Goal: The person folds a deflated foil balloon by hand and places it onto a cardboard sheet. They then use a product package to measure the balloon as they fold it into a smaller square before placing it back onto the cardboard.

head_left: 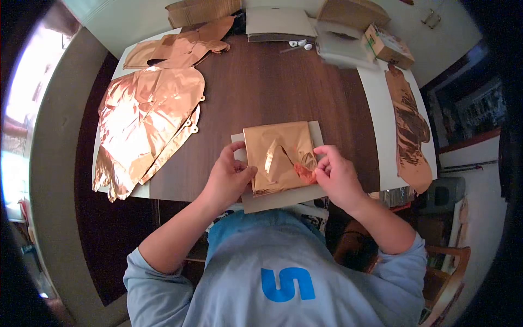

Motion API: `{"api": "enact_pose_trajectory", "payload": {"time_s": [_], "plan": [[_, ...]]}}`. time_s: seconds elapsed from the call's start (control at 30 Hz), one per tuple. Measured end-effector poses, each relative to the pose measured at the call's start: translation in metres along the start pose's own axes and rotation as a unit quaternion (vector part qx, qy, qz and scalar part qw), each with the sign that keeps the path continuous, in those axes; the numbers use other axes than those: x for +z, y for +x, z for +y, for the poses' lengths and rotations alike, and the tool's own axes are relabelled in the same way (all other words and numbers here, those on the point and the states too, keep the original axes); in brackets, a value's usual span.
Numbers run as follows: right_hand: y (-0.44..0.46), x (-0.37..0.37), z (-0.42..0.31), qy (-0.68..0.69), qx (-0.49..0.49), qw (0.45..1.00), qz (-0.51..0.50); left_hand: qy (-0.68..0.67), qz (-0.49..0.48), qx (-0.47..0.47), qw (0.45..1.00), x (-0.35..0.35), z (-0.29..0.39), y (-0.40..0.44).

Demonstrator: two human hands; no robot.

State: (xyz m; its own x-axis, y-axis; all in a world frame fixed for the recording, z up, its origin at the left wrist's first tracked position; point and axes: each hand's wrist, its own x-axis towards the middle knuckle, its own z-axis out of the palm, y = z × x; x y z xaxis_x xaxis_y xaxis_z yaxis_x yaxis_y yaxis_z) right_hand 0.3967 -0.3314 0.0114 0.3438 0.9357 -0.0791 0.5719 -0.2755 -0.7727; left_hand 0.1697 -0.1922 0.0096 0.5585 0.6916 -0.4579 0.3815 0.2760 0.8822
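From here, the square, copper-coloured foil packet (pixel 268 137) is lying on a flat grey board (pixel 265 205), between the left grip (pixel 227 177) and the right grip (pixel 342 179), both narrow, holding its opposite side edges, neither clearly nearer.

A small cardboard box (pixel 393 48) sits at the upper right, and small white objects (pixel 300 43) lie on the bench (pixel 283 82) near the top centre. A wooden chair (pixel 456 252) stands at the lower right; a bright window (pixel 32 82) is at the left.
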Motion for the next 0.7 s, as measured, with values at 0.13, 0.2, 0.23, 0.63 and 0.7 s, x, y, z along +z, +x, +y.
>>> {"api": "enact_pose_trajectory", "payload": {"time_s": [0.13, 0.2, 0.23, 0.63, 0.7], "plan": [[0.000, 0.003, 0.001, -0.099, -0.072, 0.992, 0.005, 0.046, 0.014, 0.019, 0.999, -0.003, -0.011, 0.007], [-0.003, 0.005, 0.002, -0.158, -0.117, 0.980, 0.020, 0.070, 0.024, 0.033, 0.997, -0.002, -0.014, 0.009], [-0.004, 0.006, 0.001, -0.180, -0.122, 0.976, 0.022, 0.093, 0.029, 0.035, 0.995, -0.001, -0.008, 0.007], [-0.005, 0.017, 0.006, -0.223, -0.221, 0.945, 0.092, 0.109, 0.047, 0.046, 0.992, 0.001, -0.002, 0.001], [-0.005, 0.017, 0.009, -0.229, -0.230, 0.941, 0.095, 0.100, 0.042, 0.046, 0.993, 0.002, -0.001, 0.001]]}}
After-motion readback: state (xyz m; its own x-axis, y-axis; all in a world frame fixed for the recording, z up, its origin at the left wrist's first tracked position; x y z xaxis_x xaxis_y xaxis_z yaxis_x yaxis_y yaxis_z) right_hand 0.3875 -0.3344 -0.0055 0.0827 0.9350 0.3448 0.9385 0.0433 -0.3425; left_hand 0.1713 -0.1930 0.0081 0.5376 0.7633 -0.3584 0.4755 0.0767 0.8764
